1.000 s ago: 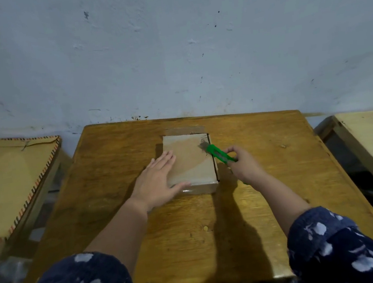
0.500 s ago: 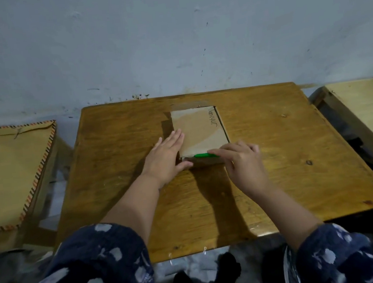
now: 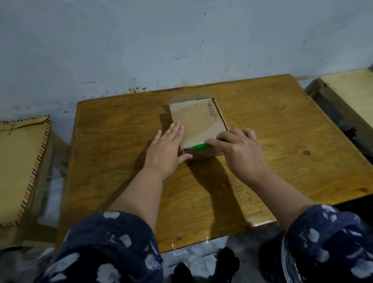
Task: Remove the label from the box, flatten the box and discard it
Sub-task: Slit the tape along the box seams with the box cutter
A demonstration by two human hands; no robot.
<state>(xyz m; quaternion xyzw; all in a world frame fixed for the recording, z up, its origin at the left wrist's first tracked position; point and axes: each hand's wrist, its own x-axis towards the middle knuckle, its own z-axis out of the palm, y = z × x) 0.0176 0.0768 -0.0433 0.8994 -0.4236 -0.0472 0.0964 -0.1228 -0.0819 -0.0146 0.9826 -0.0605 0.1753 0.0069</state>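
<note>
Closest to me are my two arms in blue sleeves with white spots. My right hand (image 3: 239, 153) is curled around a small green tool (image 3: 201, 146), fingers pinched on it, and the tool lies along the near edge of the box (image 3: 198, 122). I cannot tell what kind of tool it is. I think I am cutting or scraping along that near edge to get the label or tape loose. To do this well, I should press lightly, slide the tool slowly along the edge, and keep it away from my other thumb.

My left hand (image 3: 166, 149) is flat and open. Its fingers rest on the left side of the box top, and the thumb touches the front of the box, holding it down.

The box lies flat near the far middle of the wooden table (image 3: 119, 171). There is dark handwriting (image 3: 211, 110) along its right side.
</note>
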